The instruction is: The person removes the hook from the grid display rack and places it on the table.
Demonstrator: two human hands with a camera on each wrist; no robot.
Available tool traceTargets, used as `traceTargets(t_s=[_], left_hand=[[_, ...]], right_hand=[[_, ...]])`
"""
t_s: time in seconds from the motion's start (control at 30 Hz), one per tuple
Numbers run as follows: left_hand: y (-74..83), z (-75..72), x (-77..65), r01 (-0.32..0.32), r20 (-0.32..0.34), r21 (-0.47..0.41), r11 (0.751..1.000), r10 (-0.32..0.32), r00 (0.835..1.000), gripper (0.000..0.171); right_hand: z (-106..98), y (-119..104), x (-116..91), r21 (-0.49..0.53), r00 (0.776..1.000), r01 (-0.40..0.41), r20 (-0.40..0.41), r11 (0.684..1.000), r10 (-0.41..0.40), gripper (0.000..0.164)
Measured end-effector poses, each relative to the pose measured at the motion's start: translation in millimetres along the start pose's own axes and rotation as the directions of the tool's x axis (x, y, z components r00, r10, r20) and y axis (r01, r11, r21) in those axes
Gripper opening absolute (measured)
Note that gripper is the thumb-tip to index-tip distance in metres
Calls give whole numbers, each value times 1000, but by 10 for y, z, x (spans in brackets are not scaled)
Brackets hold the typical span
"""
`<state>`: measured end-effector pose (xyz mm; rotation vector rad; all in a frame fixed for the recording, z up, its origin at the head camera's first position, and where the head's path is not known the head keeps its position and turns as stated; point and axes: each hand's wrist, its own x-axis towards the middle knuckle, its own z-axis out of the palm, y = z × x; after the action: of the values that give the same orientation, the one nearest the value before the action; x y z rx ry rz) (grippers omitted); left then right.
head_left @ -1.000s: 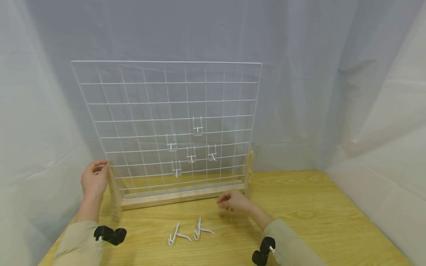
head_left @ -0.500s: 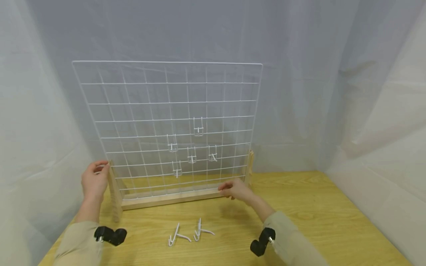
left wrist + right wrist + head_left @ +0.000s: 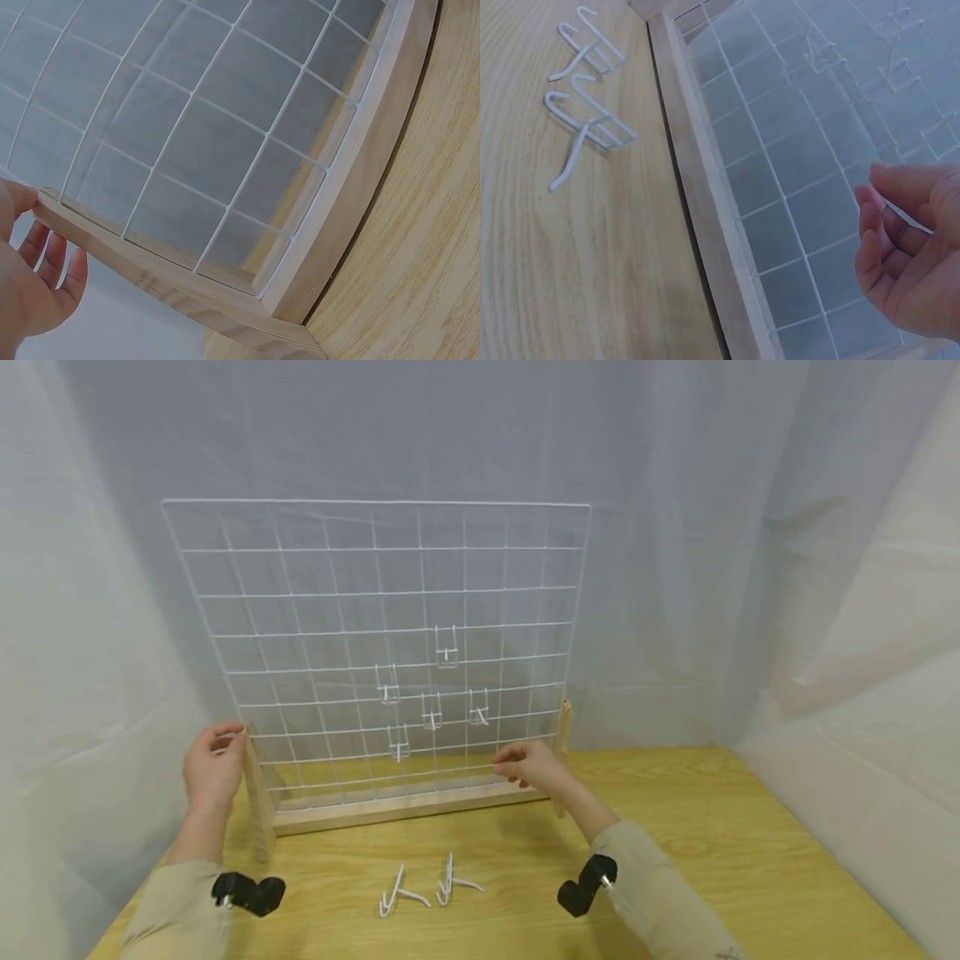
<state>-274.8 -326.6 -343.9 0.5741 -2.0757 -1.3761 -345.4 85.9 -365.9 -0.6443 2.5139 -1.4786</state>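
A white wire grid panel (image 3: 330, 592) stands upright in a wooden stand (image 3: 375, 812). My left hand (image 3: 215, 767) pinches the top of the stand's left post (image 3: 97, 237) with thumb and finger, the other fingers curving loosely beside it. In front of the panel's lower right part is my right hand (image 3: 531, 768); its fingers (image 3: 873, 247) are bent, with nothing seen between them. Several white wire hooks hang on the grid, among them an upper hook (image 3: 446, 647) and a right hook (image 3: 478, 707). Two loose hooks, a left one (image 3: 397, 893) and a right one (image 3: 450, 881), lie before the stand.
The wood-grain table (image 3: 675, 860) extends right of the stand. Pale plastic sheeting (image 3: 675, 568) hangs behind and along both sides. The stand's right post (image 3: 564, 727) rises just beyond my right hand. Each sleeve bears a black wrist mount.
My right hand has risen from low by the stand's base bar to in front of the lower grid wires. My left hand stays at the post, and the loose hooks have not moved.
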Motion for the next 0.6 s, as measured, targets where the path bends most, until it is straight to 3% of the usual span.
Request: traceTargets(t_s=[0.3,0.6], left_hand=[[-20,8,-2,10,-3,-8,1000,-10,1000,15],[-11,15,6,1,-11,-2,1000,-1,1000,22]], right_hand=[[-45,-174,42,37,998,-33,-52,999,35,23],[-84,-277,126,82,995,-17,-98,997,25,24]])
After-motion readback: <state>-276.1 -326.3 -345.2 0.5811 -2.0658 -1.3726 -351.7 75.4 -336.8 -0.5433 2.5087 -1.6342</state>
